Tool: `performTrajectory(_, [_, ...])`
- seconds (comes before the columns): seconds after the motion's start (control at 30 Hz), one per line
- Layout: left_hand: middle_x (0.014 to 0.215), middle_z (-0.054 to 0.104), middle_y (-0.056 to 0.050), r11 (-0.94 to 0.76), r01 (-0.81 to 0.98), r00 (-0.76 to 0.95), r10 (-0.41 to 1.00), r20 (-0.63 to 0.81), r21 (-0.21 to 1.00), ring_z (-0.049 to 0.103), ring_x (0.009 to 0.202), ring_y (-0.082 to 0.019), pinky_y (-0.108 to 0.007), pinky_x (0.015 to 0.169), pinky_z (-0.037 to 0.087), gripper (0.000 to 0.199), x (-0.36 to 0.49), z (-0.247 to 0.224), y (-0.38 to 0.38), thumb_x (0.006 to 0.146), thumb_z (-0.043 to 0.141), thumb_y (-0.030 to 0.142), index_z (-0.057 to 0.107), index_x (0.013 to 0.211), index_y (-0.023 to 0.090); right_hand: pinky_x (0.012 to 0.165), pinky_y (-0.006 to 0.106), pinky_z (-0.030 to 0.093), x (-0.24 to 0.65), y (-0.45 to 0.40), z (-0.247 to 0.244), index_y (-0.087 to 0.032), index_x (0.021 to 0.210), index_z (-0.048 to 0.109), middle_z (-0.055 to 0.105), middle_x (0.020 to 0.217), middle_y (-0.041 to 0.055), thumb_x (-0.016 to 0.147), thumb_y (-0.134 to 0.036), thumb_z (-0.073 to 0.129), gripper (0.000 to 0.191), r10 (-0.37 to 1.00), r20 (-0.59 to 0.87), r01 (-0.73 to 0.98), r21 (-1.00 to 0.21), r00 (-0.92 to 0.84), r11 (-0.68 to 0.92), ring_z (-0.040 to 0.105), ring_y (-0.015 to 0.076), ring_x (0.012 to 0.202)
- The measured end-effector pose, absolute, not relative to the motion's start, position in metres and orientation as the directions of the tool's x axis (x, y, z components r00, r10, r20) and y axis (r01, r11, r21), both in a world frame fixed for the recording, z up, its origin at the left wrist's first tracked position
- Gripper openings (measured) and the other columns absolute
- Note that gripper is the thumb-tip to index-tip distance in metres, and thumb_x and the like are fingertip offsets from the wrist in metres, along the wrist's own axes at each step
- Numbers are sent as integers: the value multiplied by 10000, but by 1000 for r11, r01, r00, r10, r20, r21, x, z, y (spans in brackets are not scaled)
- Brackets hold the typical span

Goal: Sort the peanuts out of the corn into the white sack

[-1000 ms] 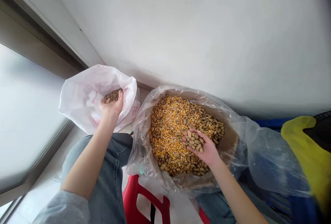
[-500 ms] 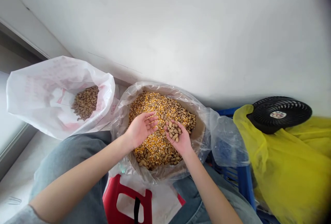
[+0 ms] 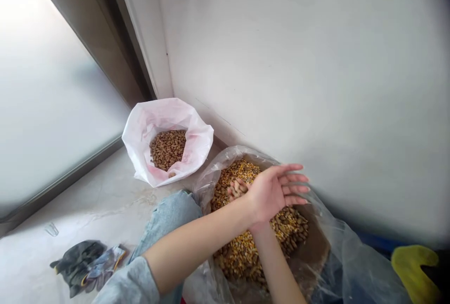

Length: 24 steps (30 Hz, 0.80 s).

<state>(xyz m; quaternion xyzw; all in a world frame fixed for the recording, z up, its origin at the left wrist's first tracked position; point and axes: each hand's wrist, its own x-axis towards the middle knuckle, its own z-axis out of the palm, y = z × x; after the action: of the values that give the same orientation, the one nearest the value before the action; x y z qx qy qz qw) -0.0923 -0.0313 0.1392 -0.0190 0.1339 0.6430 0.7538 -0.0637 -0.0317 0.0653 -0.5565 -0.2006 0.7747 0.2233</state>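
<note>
My left hand [image 3: 276, 190] is stretched out palm up with spread fingers, holding nothing, over the right part of a plastic-lined bag [image 3: 319, 243]. Yellow corn kernels [image 3: 241, 248] mixed with unshelled peanuts [image 3: 297, 226] fill that bag. Beneath my left wrist passes my right forearm, so most of my right hand [image 3: 231, 193] is hidden. Its fingers curl around a small heap of peanuts in the shell [image 3: 239, 187], seen just beyond my left forearm. To the left stands a white woven sack [image 3: 197, 142] with a pile of peanuts [image 3: 168, 149] inside.
A white wall [image 3: 281, 60] rises behind both bags. A frosted door panel [image 3: 63, 98] is on the left. Dark gloves or cloths [image 3: 82, 262] lie on the pale floor [image 3: 28, 266]. Yellow mesh fabric [image 3: 415, 266] shows at the lower right.
The view has swung left, bringing the white sack nearer the middle. My right hand has moved left with its peanuts, passing under my left wrist; my left hand now lies across to the right.
</note>
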Motion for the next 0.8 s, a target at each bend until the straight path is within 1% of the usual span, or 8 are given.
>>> performTrajectory(0.13, [775, 570, -32, 103, -993, 93, 986, -142, 62, 520, 630, -110, -257, 602, 386, 229, -111, 145, -34, 731, 428, 280, 567, 872, 164, 756, 385, 470, -130, -34, 81, -240, 843, 545, 614, 878, 19, 680, -353, 534, 198, 404, -624, -98, -465, -669, -880, 579, 173, 848])
performTrajectory(0.2, [773, 571, -35, 86, -995, 78, 988, -136, 56, 522, 633, -113, -259, 601, 387, 225, -117, 146, -34, 732, 431, 271, 569, 874, 164, 803, 420, 439, -155, -38, 78, -247, 916, 518, 581, 954, 27, 681, -393, 535, 277, 395, -599, -65, -496, -697, -866, 557, 175, 895])
performTrajectory(0.33, [713, 555, -30, 56, -998, 43, 964, -262, 40, 504, 589, -100, -241, 573, 381, 182, -125, 142, -33, 716, 451, 241, 574, 818, 154, 840, 407, 411, -142, -44, 55, -315, 1034, 473, 507, 1124, 18, 682, -362, 536, 361, 470, -639, -16, -582, -610, -813, 511, 170, 995])
performTrajectory(0.4, [684, 537, -20, 10, -1000, 3, 944, -329, 19, 483, 555, -86, -229, 552, 371, 162, -130, 142, -33, 709, 458, 230, 569, 794, 149, 842, 382, 415, -98, -45, 42, -274, 989, 528, 533, 1108, 31, 684, -337, 530, 311, 465, -630, 8, -598, -622, -801, 517, 178, 994])
performTrajectory(0.43, [682, 530, -15, -35, -999, -36, 937, -347, 9, 475, 547, -79, -225, 548, 367, 161, -132, 143, -33, 709, 458, 229, 567, 798, 150, 837, 367, 422, -68, -45, 36, -255, 972, 548, 555, 1082, 37, 691, -361, 514, 302, 519, -625, -15, -630, -584, -776, 521, 178, 987])
performTrajectory(0.6, [684, 521, 5, -218, -975, -215, 910, -354, 32, 469, 551, -65, -216, 564, 373, 176, -143, 147, -32, 718, 455, 229, 560, 848, 172, 805, 345, 460, 103, -65, 15, -261, 912, 589, 621, 966, 16, 625, -352, 584, 301, 644, -748, -18, -650, -159, -759, 559, 178, 937])
performTrajectory(0.67, [639, 510, 15, -190, -980, -201, 900, -388, 66, 466, 524, -59, -206, 539, 373, 152, -140, 145, -30, 714, 452, 207, 557, 814, 163, 764, 325, 477, 152, -84, 5, -267, 850, 606, 638, 906, 10, 592, -371, 600, 278, 669, -744, -39, -668, 8, -743, 581, 175, 890])
performTrajectory(0.8, [549, 495, 20, 25, -990, -53, 844, -534, 138, 452, 451, -53, -195, 472, 373, 118, -120, 135, -29, 710, 425, 146, 540, 735, 134, 675, 292, 476, 173, -125, -6, -242, 791, 616, 652, 806, 17, 564, -392, 635, 273, 594, -804, 18, -594, -5, -804, 611, 164, 741])
